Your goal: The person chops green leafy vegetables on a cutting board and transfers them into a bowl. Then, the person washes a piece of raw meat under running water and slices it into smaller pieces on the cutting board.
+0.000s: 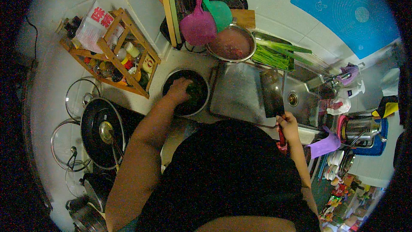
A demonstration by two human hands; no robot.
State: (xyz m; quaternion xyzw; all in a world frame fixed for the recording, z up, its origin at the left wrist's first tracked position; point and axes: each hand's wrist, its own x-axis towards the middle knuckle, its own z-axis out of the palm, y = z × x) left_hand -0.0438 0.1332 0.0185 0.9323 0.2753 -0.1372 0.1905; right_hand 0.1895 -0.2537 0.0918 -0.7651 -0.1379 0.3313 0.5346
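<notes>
My left hand [180, 89] reaches down into a dark round bowl [201, 102]. Something greenish lies by its fingertips, too dim to make out, and whether the fingers grip it is hidden. In my right hand [289, 125] is the handle of a cleaver [272, 91]. Its broad blade points away from me, above the right edge of a stainless steel board [236, 91]. Behind the board stands a steel bowl of pinkish contents [232, 44], apparently minced meat. Right of that bowl, scallions [272, 53] lie in a metal tray.
A steel sink [297, 85] adjoins the board on the right. A wooden condiment rack [128, 74] stands left of the dark bowl, with a wok [93, 129] holding a skimmer [107, 132] nearer me. Pink [198, 29] and green [222, 14] plastic boards stand at the back.
</notes>
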